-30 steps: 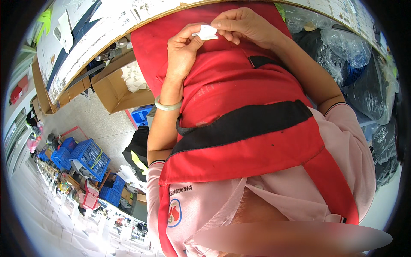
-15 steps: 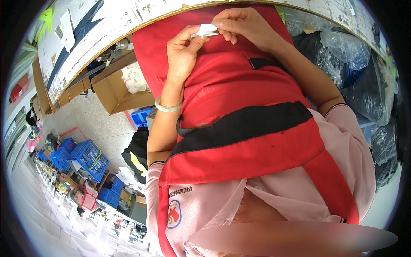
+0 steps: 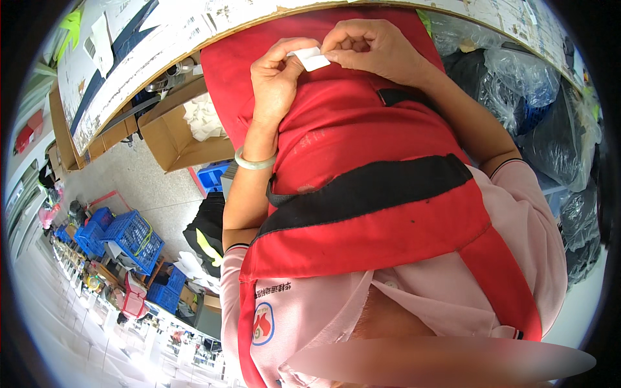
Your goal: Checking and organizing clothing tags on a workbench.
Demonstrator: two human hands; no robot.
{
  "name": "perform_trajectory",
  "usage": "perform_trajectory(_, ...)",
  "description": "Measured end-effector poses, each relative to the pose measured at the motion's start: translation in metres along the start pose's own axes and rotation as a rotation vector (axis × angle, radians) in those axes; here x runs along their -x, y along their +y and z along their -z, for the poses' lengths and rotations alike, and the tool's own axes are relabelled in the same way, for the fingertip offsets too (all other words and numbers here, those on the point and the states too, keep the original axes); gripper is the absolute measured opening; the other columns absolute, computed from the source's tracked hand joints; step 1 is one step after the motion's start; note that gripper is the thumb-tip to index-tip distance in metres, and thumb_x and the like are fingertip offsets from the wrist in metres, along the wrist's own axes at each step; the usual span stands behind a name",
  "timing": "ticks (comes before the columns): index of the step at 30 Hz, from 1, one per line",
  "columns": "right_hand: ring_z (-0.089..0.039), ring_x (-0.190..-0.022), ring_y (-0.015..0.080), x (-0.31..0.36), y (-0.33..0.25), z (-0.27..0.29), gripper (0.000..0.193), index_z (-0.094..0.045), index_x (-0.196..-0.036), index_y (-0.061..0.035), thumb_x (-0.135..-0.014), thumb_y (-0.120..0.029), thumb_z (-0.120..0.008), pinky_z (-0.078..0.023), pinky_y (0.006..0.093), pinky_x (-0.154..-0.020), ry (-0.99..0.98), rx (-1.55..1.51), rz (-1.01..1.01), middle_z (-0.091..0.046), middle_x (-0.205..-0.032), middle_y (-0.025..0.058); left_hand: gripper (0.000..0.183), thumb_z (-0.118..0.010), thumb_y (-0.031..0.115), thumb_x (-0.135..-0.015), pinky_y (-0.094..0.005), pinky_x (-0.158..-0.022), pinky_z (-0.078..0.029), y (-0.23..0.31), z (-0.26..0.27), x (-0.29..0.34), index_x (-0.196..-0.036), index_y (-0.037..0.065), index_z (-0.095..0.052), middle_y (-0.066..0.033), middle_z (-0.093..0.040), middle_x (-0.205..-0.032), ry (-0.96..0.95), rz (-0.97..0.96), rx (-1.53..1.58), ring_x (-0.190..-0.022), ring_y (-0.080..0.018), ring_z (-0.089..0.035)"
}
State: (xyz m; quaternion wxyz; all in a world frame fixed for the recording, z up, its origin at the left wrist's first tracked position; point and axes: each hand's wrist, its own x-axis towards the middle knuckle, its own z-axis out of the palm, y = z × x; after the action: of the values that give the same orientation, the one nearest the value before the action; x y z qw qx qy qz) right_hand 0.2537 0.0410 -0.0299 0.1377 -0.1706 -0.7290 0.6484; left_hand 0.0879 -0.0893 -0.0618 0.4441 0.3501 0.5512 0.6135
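Observation:
Over my red apron (image 3: 372, 139), close to the table's front edge, both hands meet at a small white slip (image 3: 314, 61). It looks like a thin, folded label, but whether it is paper or cloth I cannot tell. My left hand (image 3: 274, 81) pinches its left end between thumb and fingers; a pale bangle (image 3: 255, 161) circles that wrist. On the other side, the thumb and forefinger of my right hand (image 3: 381, 52) close on the slip's right edge, with the other fingers curled in.
A white worktable (image 3: 239, 24) curves across the top, holding sheets and dark strips. Below left, an open cardboard box (image 3: 169, 143) contains white scraps (image 3: 204, 120). Blue baskets (image 3: 132, 239) stand on the floor farther left. Clear plastic bags (image 3: 550, 139) with dark contents crowd the right.
The white slip has tilted and opened downward, showing more of its flat face. My right hand has shifted slightly down and its fingers have curled in; my left hand has barely moved.

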Motion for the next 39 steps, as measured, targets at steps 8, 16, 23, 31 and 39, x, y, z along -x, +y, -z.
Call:
perform_trajectory(8,-0.055,-0.068,0.0036,0.000,0.001,0.005,0.015,-0.069,-0.100,-0.0042,-0.090,-0.015,-0.066,-0.045,0.0185,-0.061,-0.071,-0.068,-0.139,-0.063,-0.081,-0.0024,0.028,-0.052,-0.014,-0.090,-0.0233,-0.082,-0.051,0.000,-0.001,0.000,-0.105,0.000,-0.071,-0.0055,-0.069,-0.101,0.004,0.022,0.003,-0.092,-0.0127,-0.064)
perform_trajectory(16,-0.053,-0.065,0.0032,-0.003,0.004,0.006,0.014,-0.066,-0.102,-0.0042,-0.094,-0.014,-0.061,-0.045,0.0185,-0.057,-0.083,-0.129,-0.245,-0.061,-0.081,-0.0017,0.026,-0.053,-0.013,-0.090,-0.0229,-0.082,-0.051,-0.002,0.002,0.000,-0.105,-0.001,-0.071,-0.0055,-0.068,-0.102,-0.021,-0.003,-0.020,-0.093,-0.0121,-0.063)
perform_trajectory(23,-0.054,-0.065,0.0033,-0.002,0.020,0.011,0.016,-0.065,-0.103,-0.0040,-0.094,-0.016,-0.061,-0.045,0.0179,-0.058,0.056,-0.110,-0.171,-0.060,-0.079,-0.0019,0.028,-0.063,-0.009,-0.088,-0.0203,-0.082,-0.049,0.011,-0.017,0.001,-0.114,0.001,-0.069,-0.0027,-0.068,-0.103,0.098,0.072,0.126,-0.092,-0.0089,-0.061)
perform_trajectory(31,-0.056,-0.065,0.0041,-0.005,0.015,0.007,0.018,-0.065,-0.103,-0.0030,-0.094,-0.018,-0.061,-0.046,0.0185,-0.058,0.156,-0.165,-0.215,-0.060,-0.075,-0.0010,0.028,-0.061,-0.012,-0.086,-0.0235,-0.079,-0.050,0.017,-0.008,0.006,-0.109,0.002,-0.071,-0.0067,-0.068,-0.095,-0.019,-0.185,-0.259,-0.087,-0.0141,-0.064)
perform_trajectory(39,-0.057,-0.067,0.0064,-0.005,0.014,0.011,0.026,-0.067,-0.105,-0.0031,-0.093,-0.026,-0.066,-0.048,0.0197,-0.056,0.139,-0.255,-0.223,-0.063,-0.084,0.0005,0.024,-0.059,-0.013,-0.086,-0.0245,-0.077,-0.050,0.023,-0.009,0.005,-0.098,0.002,-0.073,-0.0078,-0.067,-0.094,-0.077,-0.200,-0.318,-0.087,-0.0164,-0.065)
